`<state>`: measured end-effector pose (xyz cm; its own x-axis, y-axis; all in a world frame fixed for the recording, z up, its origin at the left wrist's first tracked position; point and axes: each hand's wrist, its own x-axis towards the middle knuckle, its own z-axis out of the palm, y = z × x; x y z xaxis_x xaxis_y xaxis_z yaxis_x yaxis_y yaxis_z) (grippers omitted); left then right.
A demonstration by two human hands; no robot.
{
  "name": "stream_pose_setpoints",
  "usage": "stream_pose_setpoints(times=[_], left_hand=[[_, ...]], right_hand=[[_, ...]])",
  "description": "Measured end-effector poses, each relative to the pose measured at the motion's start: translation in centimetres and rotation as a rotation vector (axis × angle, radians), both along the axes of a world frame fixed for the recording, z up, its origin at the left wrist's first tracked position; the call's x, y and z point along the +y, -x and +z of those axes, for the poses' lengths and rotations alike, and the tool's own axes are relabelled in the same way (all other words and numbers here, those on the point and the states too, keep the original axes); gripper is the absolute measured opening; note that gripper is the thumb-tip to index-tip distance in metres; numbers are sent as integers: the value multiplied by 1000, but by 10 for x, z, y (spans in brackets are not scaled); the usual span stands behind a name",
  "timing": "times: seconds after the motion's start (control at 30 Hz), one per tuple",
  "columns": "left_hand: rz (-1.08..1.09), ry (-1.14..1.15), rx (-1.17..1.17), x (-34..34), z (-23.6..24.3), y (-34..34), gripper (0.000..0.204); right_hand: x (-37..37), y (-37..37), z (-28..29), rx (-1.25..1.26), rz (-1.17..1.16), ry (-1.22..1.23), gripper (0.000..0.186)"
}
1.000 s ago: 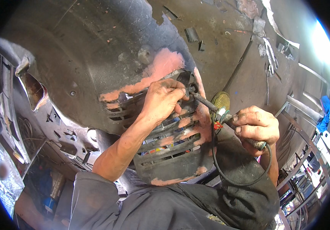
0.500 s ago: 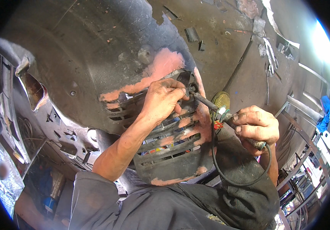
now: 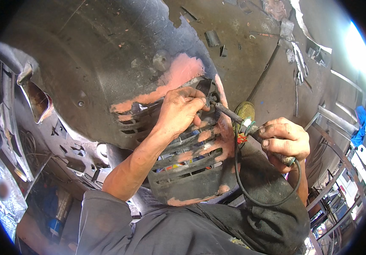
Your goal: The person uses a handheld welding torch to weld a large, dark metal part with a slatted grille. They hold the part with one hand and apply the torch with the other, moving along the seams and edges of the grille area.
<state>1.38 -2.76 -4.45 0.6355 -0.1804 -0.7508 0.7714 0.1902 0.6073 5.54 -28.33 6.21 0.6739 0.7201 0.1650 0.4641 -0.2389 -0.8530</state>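
Note:
A large dark, worn plastic bumper panel (image 3: 85, 85) with pink filler patches (image 3: 187, 68) lies before me. Its slotted grille section (image 3: 191, 172) extends between my arms. My left hand (image 3: 182, 108) is closed in a pinch at the grille's upper right corner, on a small black plastic piece (image 3: 205, 86). In my right hand (image 3: 286, 142) is a soldering iron (image 3: 229, 114), its handle wrapped by my fingers. The iron's metal end points up and left, close to the black piece and my left fingertips; exact contact cannot be made out. A black cord (image 3: 257, 203) loops below the handle.
My shoe (image 3: 246, 111) is just beyond the iron, on the brown floor (image 3: 238, 63). Plastic scraps (image 3: 212, 38) and strips (image 3: 300, 63) litter the floor ahead. Metal frames (image 3: 331, 170) with a blue cloth (image 3: 361, 126) stand at right. More car body parts (image 3: 6, 123) crowd the left.

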Motion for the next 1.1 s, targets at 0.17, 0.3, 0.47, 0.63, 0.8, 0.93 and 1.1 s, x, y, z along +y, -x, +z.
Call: stream_pose_setpoints(times=[0.17, 0.3, 0.47, 0.63, 0.8, 0.93, 1.1], left_hand=[[3, 12, 12, 0, 0, -1, 26], [13, 22, 21, 1, 2, -1, 27], [6, 18, 11, 0, 2, -1, 27], [19, 13, 10, 1, 1, 0, 27], [16, 15, 34, 1, 3, -1, 26], [14, 16, 30, 1, 3, -2, 25], [24, 17, 14, 0, -3, 1, 24]], right_hand=[[-1, 0, 3, 9, -4, 6, 20], [-2, 0, 3, 10, 3, 5, 18], [-4, 2, 1, 6, 1, -22, 16], [-3, 0, 4, -4, 15, -36, 15], [-4, 0, 16, -29, 3, -38, 17], [-4, 2, 20, -39, -11, -25, 16], [-1, 3, 14, -10, 1, -10, 15]])
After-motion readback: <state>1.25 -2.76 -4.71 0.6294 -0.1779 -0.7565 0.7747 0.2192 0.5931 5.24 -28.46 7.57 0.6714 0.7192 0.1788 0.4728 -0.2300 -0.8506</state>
